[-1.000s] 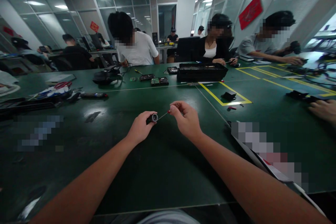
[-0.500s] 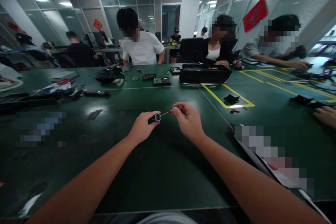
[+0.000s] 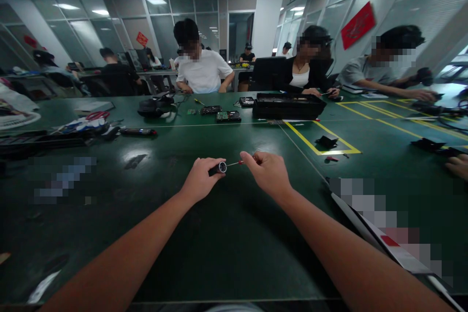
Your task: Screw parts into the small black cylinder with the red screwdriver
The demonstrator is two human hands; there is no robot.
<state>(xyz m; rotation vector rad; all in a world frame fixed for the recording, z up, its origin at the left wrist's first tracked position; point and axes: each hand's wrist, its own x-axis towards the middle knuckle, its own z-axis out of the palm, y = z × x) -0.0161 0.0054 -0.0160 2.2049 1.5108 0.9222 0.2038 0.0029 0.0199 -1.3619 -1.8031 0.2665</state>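
Black tube, one; one probable screwdriver

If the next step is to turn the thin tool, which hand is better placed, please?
Probably the right hand: it grips the thin tool, whose shaft points toward the end of the dark cylinder. The left hand is occupied holding that cylinder.

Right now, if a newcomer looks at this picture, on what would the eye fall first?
Probably on the centre, where the left hand holds a dark tube and the right hand a thin tool, its tip by the tube's round end. Next, perhaps, the long black box towards the table's far edge, and the red sign at upper right.
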